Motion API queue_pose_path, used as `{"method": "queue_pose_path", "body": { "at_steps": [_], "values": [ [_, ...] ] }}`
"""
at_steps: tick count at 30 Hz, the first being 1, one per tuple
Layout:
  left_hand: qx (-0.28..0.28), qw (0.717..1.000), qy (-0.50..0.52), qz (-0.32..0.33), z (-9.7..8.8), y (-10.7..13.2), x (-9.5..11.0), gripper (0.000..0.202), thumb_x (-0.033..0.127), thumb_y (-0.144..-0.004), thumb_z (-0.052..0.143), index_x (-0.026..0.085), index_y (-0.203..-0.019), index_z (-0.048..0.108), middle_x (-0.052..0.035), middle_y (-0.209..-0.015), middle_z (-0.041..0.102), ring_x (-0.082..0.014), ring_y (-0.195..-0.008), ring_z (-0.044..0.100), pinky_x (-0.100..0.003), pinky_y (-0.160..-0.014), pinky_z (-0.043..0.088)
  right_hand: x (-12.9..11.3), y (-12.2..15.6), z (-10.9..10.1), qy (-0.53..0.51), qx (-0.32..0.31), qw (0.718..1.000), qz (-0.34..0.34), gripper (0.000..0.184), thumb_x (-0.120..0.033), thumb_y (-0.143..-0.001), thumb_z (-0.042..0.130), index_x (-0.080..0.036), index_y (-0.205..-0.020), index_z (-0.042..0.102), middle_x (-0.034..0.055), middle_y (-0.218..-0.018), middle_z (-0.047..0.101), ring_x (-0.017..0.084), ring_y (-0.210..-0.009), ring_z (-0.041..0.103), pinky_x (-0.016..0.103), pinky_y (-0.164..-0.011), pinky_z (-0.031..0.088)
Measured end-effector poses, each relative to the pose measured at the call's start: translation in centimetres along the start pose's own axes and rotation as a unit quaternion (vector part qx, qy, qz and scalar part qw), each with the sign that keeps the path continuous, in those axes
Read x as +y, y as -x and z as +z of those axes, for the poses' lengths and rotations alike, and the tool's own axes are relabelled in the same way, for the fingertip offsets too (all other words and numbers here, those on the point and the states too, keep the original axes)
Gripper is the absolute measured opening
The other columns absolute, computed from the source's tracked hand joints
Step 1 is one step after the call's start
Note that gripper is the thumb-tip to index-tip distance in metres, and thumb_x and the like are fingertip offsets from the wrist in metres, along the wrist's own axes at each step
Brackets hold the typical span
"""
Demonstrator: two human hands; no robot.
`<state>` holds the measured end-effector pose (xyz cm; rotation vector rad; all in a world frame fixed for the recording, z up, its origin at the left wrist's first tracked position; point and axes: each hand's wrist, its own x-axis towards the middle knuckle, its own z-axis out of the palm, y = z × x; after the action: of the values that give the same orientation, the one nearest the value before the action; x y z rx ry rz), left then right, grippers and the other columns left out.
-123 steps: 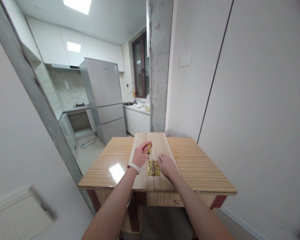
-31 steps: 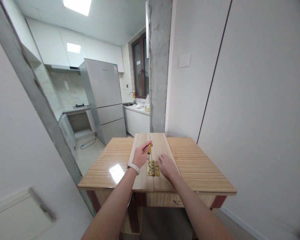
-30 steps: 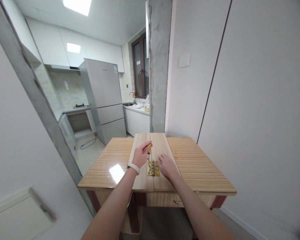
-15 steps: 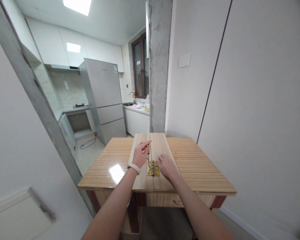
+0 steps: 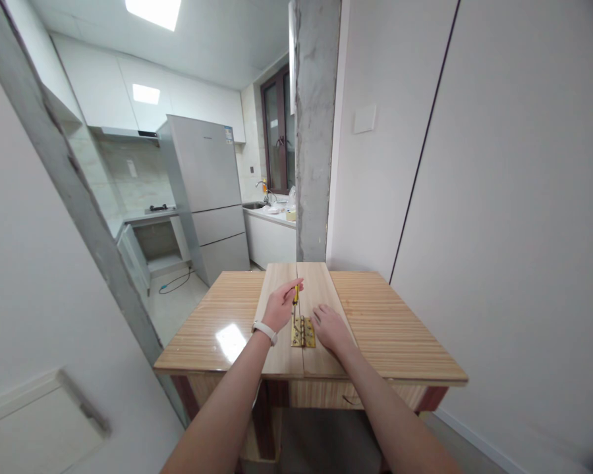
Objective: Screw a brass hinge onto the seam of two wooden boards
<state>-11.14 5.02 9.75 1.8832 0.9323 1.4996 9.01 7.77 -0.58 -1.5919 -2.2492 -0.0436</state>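
Hinge (image 5: 303, 332) spanning left board (image 5: 280, 359) and right board (image 5: 319, 364), lower centre of frame.
Left hand (image 5: 280, 308) grips yellow-handled screwdriver (image 5: 296, 294), shaft aimed down at hinge's left half; tip contact too small to tell. Right hand (image 5: 329, 324) lies on right board beside hinge, no grasp visible. Tilted shaft could make tip slip; weak bracing could let boards shift.

The yellow-handled screwdriver (image 5: 296, 295) is partly covered by the left hand (image 5: 279, 307), and whether its tip is seated at the ten o'clock of the hinge (image 5: 303, 332) cannot be told. The left forearm (image 5: 227, 401) is cut off at seven o'clock, the right forearm (image 5: 395, 415) at five; at ten, the lettering (image 5: 207, 138) on the refrigerator (image 5: 215, 171) is too small to be read.
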Motion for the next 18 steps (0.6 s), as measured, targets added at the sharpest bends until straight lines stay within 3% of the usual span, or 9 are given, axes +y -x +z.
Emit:
{"method": "queue_pose_path", "body": {
  "at_steps": [18],
  "values": [
    [0.034,0.999,0.011,-0.006,0.30,-0.10,0.13,0.031,0.024,-0.098,0.055,0.022,-0.126,0.068,-0.0093,-0.114,0.072,-0.0194,-0.103,0.068,-0.033,-0.090,0.055,-0.02,0.10,0.02,-0.010,-0.004,1.000,0.004,0.039,-0.038,-0.103,0.038,-0.021,-0.129,0.062,0.0130,-0.139,0.058,0.025,-0.131,0.047,0.036,-0.111,0.029]
  ]
}}
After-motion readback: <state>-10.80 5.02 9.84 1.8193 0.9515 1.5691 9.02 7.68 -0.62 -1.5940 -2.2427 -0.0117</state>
